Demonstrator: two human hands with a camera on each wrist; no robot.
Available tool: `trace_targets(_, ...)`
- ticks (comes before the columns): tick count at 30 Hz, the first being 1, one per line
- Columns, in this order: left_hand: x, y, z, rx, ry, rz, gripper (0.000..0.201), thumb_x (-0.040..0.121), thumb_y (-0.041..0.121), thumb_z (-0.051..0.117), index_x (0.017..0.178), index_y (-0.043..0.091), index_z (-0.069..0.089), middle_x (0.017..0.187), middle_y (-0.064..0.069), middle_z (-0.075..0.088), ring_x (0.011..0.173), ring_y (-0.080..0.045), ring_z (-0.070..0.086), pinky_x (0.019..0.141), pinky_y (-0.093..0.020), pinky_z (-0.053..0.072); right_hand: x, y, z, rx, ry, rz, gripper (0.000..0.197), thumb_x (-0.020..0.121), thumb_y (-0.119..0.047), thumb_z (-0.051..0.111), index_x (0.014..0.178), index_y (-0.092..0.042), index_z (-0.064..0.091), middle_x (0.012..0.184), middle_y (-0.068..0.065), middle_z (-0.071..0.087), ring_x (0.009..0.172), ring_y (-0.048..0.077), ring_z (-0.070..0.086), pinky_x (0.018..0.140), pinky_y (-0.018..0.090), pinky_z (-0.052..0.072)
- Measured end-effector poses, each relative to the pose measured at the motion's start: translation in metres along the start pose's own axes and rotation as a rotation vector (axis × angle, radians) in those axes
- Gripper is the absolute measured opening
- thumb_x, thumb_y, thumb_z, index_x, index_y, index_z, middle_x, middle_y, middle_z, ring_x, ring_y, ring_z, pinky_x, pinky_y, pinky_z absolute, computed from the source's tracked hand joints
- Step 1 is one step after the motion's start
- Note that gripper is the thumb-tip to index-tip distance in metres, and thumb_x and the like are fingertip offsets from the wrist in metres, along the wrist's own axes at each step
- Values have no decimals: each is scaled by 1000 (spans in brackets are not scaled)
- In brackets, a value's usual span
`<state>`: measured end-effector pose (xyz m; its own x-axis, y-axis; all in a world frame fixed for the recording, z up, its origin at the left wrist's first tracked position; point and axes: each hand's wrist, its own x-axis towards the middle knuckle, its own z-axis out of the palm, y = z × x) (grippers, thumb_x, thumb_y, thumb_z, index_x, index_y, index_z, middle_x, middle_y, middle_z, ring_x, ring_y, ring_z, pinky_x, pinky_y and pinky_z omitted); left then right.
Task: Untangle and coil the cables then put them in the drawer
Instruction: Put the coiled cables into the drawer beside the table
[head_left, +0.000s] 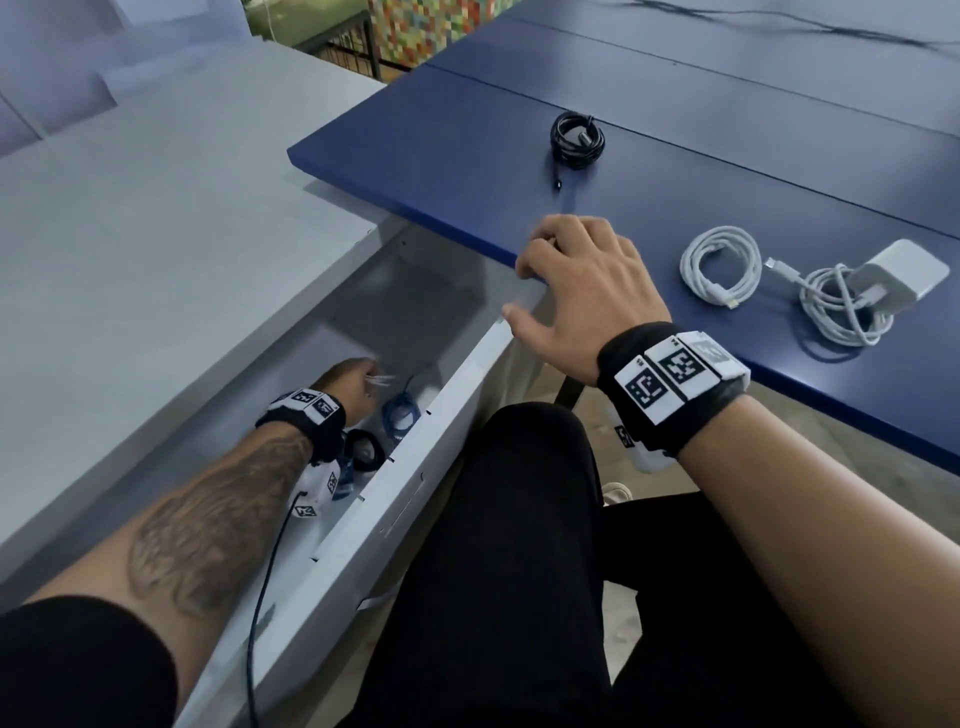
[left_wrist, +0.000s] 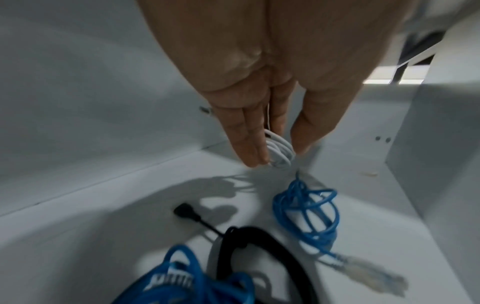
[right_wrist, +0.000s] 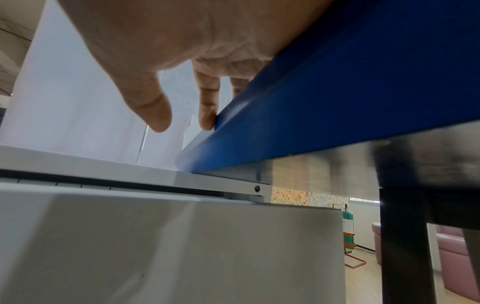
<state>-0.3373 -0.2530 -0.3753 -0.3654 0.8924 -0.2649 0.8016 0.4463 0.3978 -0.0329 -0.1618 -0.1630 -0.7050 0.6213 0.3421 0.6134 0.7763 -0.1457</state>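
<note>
While we sit with our black trousers (head_left: 498, 571) close against the open white drawer (head_left: 405, 467), our left hand (head_left: 349, 382) is reached down inside it. Its fingers (left_wrist: 246, 131) are pressed together and, with the thumb, they pinch a small white coiled cable (left_wrist: 279, 151) just above the drawer floor. Below this hand we see a blue cable (left_wrist: 306, 214) lying in loose loops, and nearer to the wrist a black cable (left_wrist: 262, 246) beside another blue bundle (left_wrist: 182, 275); these already lie in the drawer.

Our right hand (head_left: 582, 291) rests on the near edge of the blue table (head_left: 467, 156). Its fingers are a little spread and relaxed, the fingertips (right_wrist: 207, 117) touch the table edge, and the thumb is apart from it, holding nothing.

Farther on the table, to the right of this hand, a white coiled cable (head_left: 719, 270) lies beside a white charger with its cable (head_left: 872, 296). Beyond the hand, well apart from them, lies a black coiled cable (head_left: 577, 139). At the far edge of the table, thin dark cables (head_left: 779, 21) are blurred.
</note>
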Motion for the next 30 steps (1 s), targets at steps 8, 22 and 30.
trace_targets(8, 13, -11, 22, -53, -9, 22, 59, 80, 5, 64, 138, 10, 50, 139, -17, 47, 118, -33, 58, 100, -39, 48, 0, -1, 3, -53, -10, -5, 40, 81, -58, 55, 104, -25, 59, 123, -4, 50, 120, 24, 45, 103, 40, 38)
trace_targets(22, -1, 7, -6, 78, -86, -70, 51, 76, 36, 58, 125, 23, 51, 124, -6, 60, 101, -30, 62, 88, -34, 52, -1, -3, 2, -73, -15, -11, 39, 80, -56, 54, 103, -25, 60, 122, -4, 50, 118, 24, 45, 102, 39, 38)
trace_targets(30, -47, 114, -97, 17, 395, 304, 7, 87, 27, 61, 91, 24, 66, 81, 11, 60, 76, -18, 60, 68, -28, 48, 2, 5, -8, 135, -37, 63, 29, 83, -37, 60, 106, -21, 51, 108, -6, 55, 109, 21, 47, 88, 30, 38)
